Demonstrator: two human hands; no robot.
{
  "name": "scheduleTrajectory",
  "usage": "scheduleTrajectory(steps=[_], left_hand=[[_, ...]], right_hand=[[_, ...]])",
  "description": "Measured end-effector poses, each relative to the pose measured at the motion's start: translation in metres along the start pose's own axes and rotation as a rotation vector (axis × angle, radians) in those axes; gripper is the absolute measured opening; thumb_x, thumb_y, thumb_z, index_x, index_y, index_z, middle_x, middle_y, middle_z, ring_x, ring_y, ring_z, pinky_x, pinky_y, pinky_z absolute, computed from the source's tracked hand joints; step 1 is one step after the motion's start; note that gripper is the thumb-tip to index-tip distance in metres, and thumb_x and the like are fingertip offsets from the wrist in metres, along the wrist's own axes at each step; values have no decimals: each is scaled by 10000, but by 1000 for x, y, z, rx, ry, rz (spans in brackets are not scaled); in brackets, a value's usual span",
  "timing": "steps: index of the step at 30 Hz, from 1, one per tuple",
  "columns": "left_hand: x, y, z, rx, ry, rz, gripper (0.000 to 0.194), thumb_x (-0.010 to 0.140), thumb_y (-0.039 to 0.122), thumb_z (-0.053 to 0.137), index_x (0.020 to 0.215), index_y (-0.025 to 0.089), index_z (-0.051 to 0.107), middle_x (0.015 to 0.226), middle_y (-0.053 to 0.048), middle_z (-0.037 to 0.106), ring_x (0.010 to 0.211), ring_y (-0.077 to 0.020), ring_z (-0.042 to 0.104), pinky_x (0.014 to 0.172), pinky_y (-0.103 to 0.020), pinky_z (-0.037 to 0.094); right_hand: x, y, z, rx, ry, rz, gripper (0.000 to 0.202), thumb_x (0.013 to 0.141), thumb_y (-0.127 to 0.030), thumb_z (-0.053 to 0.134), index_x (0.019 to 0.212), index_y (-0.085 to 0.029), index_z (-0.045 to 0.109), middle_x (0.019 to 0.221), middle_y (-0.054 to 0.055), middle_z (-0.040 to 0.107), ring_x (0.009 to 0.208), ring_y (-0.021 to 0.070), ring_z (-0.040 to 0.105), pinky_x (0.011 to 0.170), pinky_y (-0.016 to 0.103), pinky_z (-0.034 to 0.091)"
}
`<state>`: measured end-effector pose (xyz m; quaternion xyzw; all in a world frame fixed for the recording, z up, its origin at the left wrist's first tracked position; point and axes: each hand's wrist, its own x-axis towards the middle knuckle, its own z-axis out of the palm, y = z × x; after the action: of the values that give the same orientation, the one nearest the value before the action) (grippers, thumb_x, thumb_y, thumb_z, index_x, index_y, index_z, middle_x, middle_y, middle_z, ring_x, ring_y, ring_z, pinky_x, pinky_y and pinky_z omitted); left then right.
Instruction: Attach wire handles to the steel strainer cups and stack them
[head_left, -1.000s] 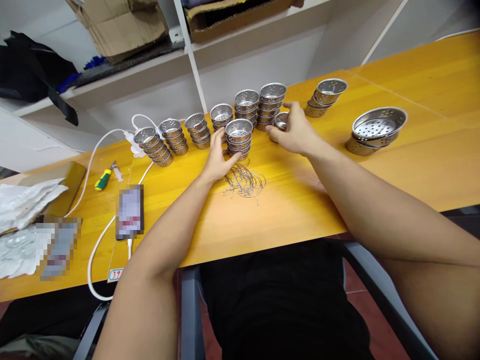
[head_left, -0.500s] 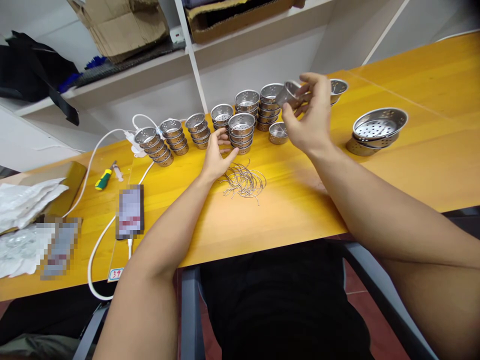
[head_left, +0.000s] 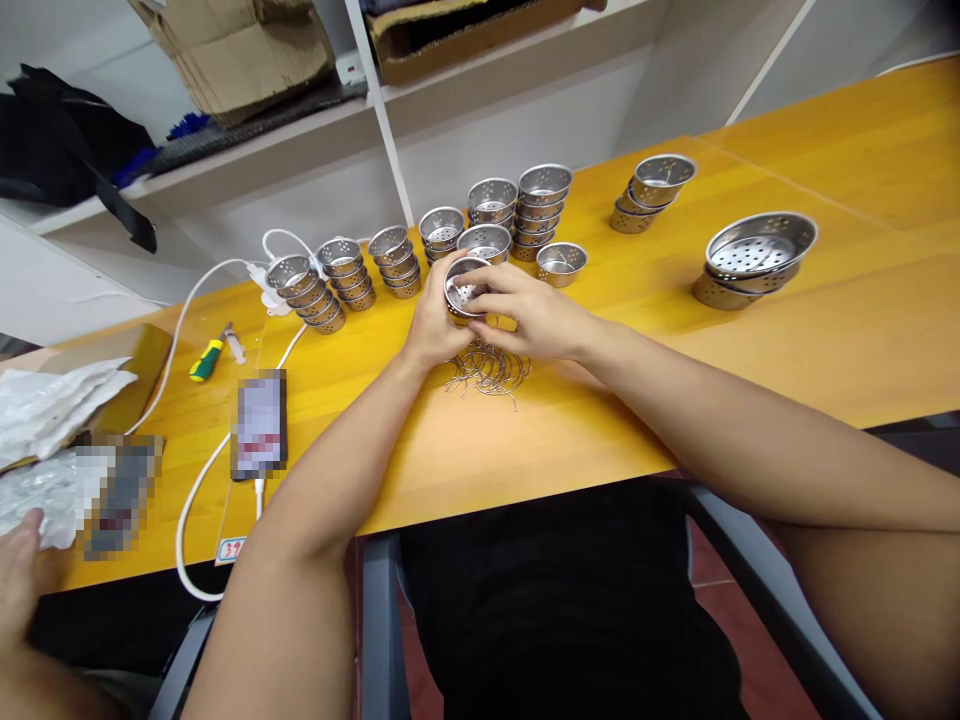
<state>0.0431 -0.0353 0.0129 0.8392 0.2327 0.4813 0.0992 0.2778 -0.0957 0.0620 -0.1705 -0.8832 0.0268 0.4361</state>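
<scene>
Between my hands is a small perforated metal strainer basket (head_left: 455, 292), tilted with its mouth toward me. My left hand (head_left: 433, 322) curls round its left side. My right hand (head_left: 536, 312) reaches over the rim from the right, fingertips at the opening and thumb low at the front. Just behind stands a stack of the same baskets (head_left: 486, 240), partly covered by the held one. Under my hands lies a loose heap of bent wire handles (head_left: 491, 378). A single basket (head_left: 561, 264) stands to the right of them.
More basket stacks (head_left: 341, 258) line the back of the table. Leaning baskets (head_left: 660, 180) and larger oval ones (head_left: 761, 250) stand at right. At left are a phone (head_left: 260, 425) on a white cable, a screwdriver (head_left: 206, 360), plastic bags (head_left: 45, 480) and another person's hand (head_left: 19, 570).
My right hand has brought the basket down and left from above the table to my left hand, which now holds it too. Another person's hand has appeared at lower left.
</scene>
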Motion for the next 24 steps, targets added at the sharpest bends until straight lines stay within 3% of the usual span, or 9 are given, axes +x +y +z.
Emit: scheduleTrajectory(steps=[4,10,14,20,24], left_hand=[[0,8,1,31,0,-24,963,1031,660,827,1790,347,323,1733,-153,620,1626,-403,699,1392,-647,605],[0,15,-2,64,-45,-10,892,1040,657,793,1744,297,378,1651,-166,678,1543,-386,742,1345,-609,636],[1,14,-5,98,-72,-10,899,1010,599,828,1735,281,402,1657,-174,677,1569,-411,717,1375,-623,599],[3,11,-9,136,-79,14,916,1031,704,832,1743,288,432,1617,-172,690,1512,-419,721,1327,-626,610],[4,13,-10,164,-76,11,910,1049,745,814,1744,292,440,1619,-177,693,1515,-419,721,1305,-613,629]], right_hand=[[3,-8,-10,-58,-32,95,167,1113,-288,753,1220,-315,878,1717,136,689,1561,465,666,1282,793,579],[5,-9,-28,-82,-60,184,127,1066,-454,881,1145,-355,897,1713,105,660,1560,523,618,1343,875,485],[3,-3,-36,-93,-72,196,172,1063,-488,864,1154,-342,859,1655,126,686,1519,507,647,1315,851,526],[-1,6,-36,-39,-127,136,108,1109,-375,772,1183,-309,813,1611,152,726,1511,466,678,1276,799,599],[1,9,-32,-8,-105,122,121,1151,-405,757,1210,-321,819,1635,152,741,1522,457,695,1275,789,628]])
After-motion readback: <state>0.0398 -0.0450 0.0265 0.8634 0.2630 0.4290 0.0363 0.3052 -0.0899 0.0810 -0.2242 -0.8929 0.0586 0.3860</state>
